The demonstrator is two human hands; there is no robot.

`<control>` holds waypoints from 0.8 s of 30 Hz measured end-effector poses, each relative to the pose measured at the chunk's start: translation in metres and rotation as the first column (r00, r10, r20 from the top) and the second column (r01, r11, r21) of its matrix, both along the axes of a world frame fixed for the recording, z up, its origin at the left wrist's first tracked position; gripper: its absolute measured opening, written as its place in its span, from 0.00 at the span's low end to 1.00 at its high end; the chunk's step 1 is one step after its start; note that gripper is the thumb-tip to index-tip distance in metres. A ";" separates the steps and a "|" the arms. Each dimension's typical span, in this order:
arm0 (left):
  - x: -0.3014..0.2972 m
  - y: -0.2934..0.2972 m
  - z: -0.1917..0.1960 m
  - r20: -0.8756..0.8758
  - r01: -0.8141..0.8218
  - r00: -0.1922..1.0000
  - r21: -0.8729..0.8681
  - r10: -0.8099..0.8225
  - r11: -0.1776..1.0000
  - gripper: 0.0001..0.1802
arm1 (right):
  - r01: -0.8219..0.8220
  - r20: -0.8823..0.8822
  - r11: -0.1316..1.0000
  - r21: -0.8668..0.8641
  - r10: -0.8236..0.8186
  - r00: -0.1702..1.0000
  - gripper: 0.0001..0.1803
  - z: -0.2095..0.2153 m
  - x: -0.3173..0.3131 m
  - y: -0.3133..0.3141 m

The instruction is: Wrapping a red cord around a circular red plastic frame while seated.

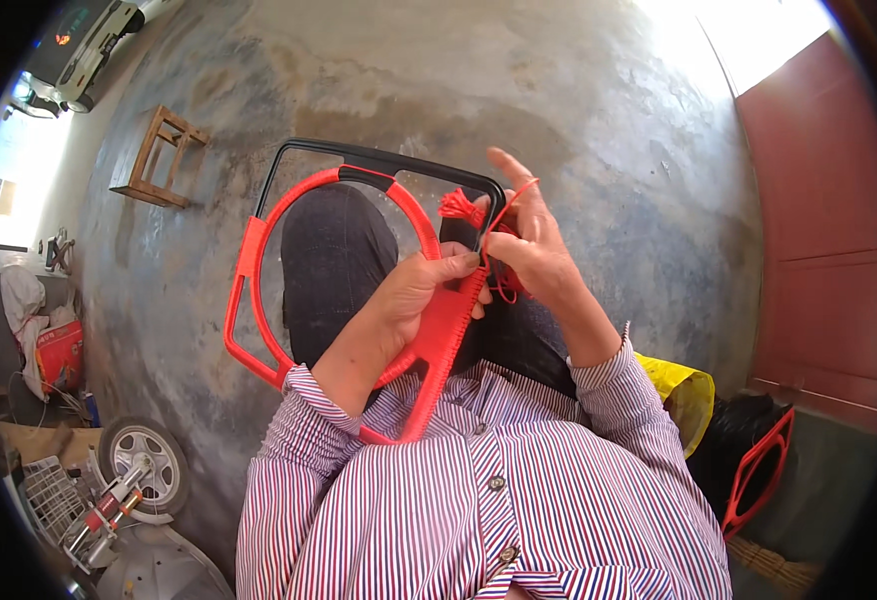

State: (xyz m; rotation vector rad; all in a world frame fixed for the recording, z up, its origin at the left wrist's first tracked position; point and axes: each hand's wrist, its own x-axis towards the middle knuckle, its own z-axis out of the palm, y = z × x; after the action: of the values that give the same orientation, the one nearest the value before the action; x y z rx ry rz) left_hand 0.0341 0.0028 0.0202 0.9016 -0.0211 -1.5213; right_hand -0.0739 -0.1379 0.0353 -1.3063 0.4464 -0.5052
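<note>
Frame gripped by left hand; right hand holds red cord, one finger extended.

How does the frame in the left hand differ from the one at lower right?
The held frame has a bare black stretch along its top; the lower-right frame looks red wherever it shows.
The held frame is gripped by the left hand; the lower-right frame is untouched, beside a black bag.
Both have red, open outlines.

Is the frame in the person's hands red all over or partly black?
Partly black: the frame shows red along its lower parts but black across its top.
</note>
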 end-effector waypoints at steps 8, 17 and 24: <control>0.001 0.002 0.001 0.011 -0.011 1.000 0.011 0.011 1.000 0.08 | 0.159 0.040 0.953 -0.258 -0.154 0.987 0.10 -0.014 0.013 -0.006; 0.008 0.001 -0.001 0.019 -0.049 0.999 0.008 0.049 0.999 0.07 | -0.248 -0.297 0.914 -0.322 0.152 0.943 0.16 0.009 -0.095 -0.067; 0.008 0.001 -0.004 0.022 -0.042 0.999 0.000 0.042 0.999 0.06 | 0.284 0.178 0.784 0.552 -0.444 0.878 0.12 -0.032 -0.163 -0.106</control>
State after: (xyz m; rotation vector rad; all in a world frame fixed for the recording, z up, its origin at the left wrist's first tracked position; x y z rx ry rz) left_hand 0.0424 0.0042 0.0157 0.9143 -0.0178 -1.4721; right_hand -0.2368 -0.2438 0.0034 -0.6027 0.5407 -0.8384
